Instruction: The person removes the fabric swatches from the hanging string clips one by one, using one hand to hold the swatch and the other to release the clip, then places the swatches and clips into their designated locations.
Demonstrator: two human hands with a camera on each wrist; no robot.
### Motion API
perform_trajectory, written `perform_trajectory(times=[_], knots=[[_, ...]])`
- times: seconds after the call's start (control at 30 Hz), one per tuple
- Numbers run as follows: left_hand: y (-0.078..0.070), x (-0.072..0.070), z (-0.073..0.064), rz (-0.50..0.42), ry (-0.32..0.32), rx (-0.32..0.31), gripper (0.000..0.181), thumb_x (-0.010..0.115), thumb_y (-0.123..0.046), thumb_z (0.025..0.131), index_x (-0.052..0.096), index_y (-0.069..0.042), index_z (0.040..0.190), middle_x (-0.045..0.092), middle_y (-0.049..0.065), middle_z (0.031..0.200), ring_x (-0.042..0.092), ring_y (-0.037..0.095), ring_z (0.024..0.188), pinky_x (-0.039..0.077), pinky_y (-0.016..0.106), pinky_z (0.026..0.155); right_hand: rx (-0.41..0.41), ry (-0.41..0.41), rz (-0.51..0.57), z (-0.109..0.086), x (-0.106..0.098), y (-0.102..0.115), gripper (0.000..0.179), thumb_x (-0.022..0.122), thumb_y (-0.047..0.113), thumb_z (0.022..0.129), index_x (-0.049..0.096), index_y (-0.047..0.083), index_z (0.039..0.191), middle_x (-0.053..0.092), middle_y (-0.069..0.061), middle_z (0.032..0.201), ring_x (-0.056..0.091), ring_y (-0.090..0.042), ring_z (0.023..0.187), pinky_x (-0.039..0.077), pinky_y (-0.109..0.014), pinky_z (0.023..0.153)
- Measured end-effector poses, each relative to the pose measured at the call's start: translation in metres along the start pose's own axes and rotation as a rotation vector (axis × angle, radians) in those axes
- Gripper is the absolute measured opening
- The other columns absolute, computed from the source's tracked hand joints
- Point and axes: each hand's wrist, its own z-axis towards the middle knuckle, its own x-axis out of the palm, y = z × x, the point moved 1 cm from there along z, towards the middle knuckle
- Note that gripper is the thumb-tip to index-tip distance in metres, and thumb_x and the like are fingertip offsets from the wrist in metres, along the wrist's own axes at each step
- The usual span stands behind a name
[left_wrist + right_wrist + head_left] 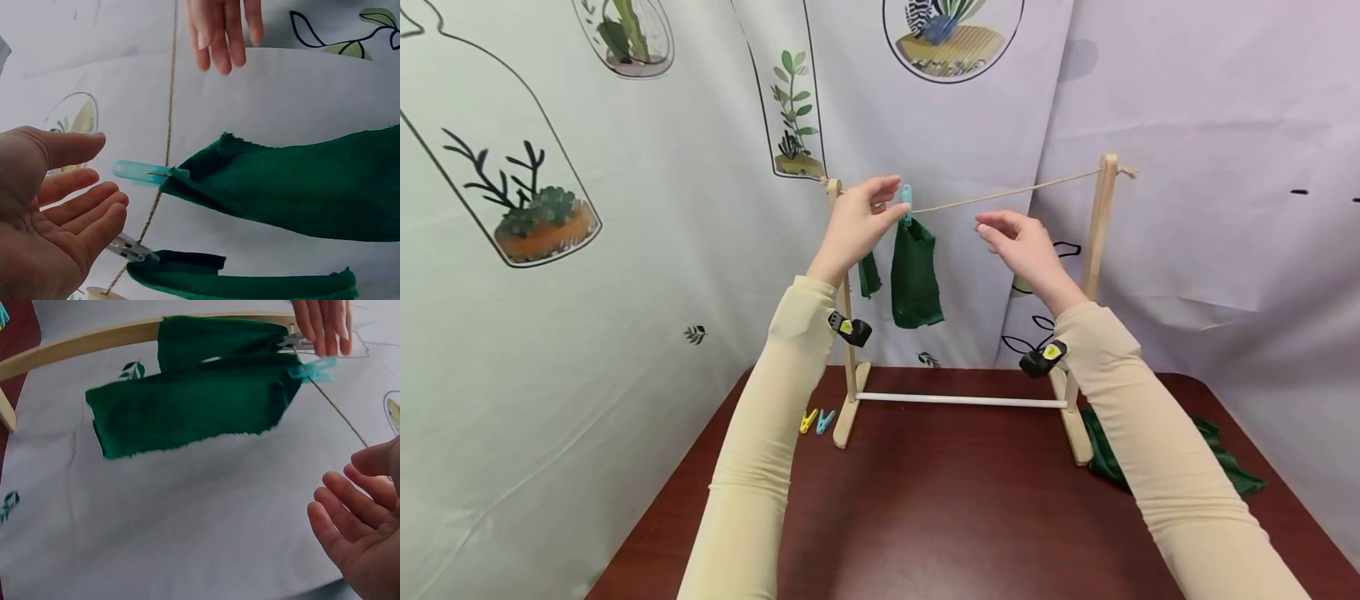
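Observation:
A green cloth (916, 275) hangs from the string (1000, 195), pinned by a light blue clothespin (142, 172). Left of it, a second green cloth (250, 281) hangs folded from a grey clothespin (134, 248). My left hand (863, 218) is beside the blue clothespin; in the left wrist view its fingers are loosely bent with a gap to the clothespin. My right hand (1018, 248) hovers right of the hanging cloth, near the string, with relaxed fingers and nothing in them.
The string spans a wooden stand with a right post (1099, 225) and a white lower bar (962, 400). A yellow clothespin (808, 421) and a blue one (825, 422) lie by its left foot. More green cloth (1225, 458) lies at right on the dark red table (955, 517).

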Motion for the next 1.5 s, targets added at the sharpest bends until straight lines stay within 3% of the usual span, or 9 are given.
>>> perform_trajectory(times=[0.13, 0.23, 0.53, 0.77, 1.13, 1.5], knots=[[0.001, 0.005, 0.004, 0.078, 0.008, 0.008, 0.051, 0.064, -0.021, 0.101, 0.051, -0.001, 0.146, 0.053, 0.010, 0.148, 0.052, 0.020, 0.134, 0.042, 0.020, 0.105, 0.023, 0.022, 0.088, 0.006, 0.013, 0.003, 0.042, 0.057, 0.025, 0.105, 0.058, 0.001, 0.139, 0.061, -0.014, 0.136, 0.059, -0.022, 0.122, 0.051, -0.033, 0.097], [0.001, 0.006, 0.007, 0.100, 0.007, 0.001, 0.051, 0.063, -0.021, 0.102, 0.050, -0.001, 0.147, 0.052, 0.011, 0.149, 0.052, 0.021, 0.134, 0.042, 0.022, 0.106, 0.025, 0.036, 0.095, 0.010, 0.022, 0.005, 0.042, 0.057, 0.026, 0.105, 0.058, 0.001, 0.139, 0.061, -0.014, 0.136, 0.059, -0.022, 0.122, 0.051, -0.034, 0.098], [0.007, 0.008, 0.017, 0.058, 0.031, -0.060, 0.050, 0.062, -0.026, 0.102, 0.051, -0.005, 0.147, 0.059, 0.009, 0.142, 0.057, 0.018, 0.128, 0.046, 0.025, 0.104, 0.063, 0.089, 0.043, 0.019, 0.043, 0.000, 0.051, 0.060, 0.037, 0.102, 0.056, 0.007, 0.143, 0.056, -0.012, 0.143, 0.050, -0.028, 0.132, 0.040, -0.046, 0.111], [0.009, 0.010, 0.017, 0.029, 0.042, -0.033, 0.047, 0.062, -0.024, 0.102, 0.054, -0.006, 0.145, 0.060, 0.008, 0.140, 0.058, 0.017, 0.127, 0.046, 0.025, 0.103, 0.089, 0.142, 0.040, 0.023, 0.054, -0.003, 0.059, 0.063, 0.042, 0.099, 0.052, 0.011, 0.148, 0.052, -0.009, 0.149, 0.047, -0.025, 0.137, 0.037, -0.045, 0.113], [0.007, 0.009, 0.017, 0.042, 0.052, -0.012, 0.048, 0.064, -0.026, 0.101, 0.055, -0.009, 0.145, 0.061, 0.005, 0.139, 0.059, 0.015, 0.125, 0.050, 0.026, 0.098, 0.066, 0.117, 0.074, 0.028, 0.064, 0.003, 0.048, 0.066, 0.034, 0.099, 0.060, 0.010, 0.139, 0.059, -0.009, 0.141, 0.052, -0.024, 0.130, 0.041, -0.045, 0.109], [0.011, 0.006, 0.015, 0.022, 0.057, -0.011, 0.046, 0.066, -0.028, 0.100, 0.059, -0.011, 0.142, 0.063, 0.005, 0.133, 0.060, 0.015, 0.123, 0.054, 0.027, 0.090, 0.016, 0.063, 0.063, 0.029, 0.069, 0.002, 0.035, 0.066, 0.022, 0.100, 0.068, 0.004, 0.129, 0.068, -0.013, 0.126, 0.062, -0.024, 0.114, 0.050, -0.037, 0.091]])
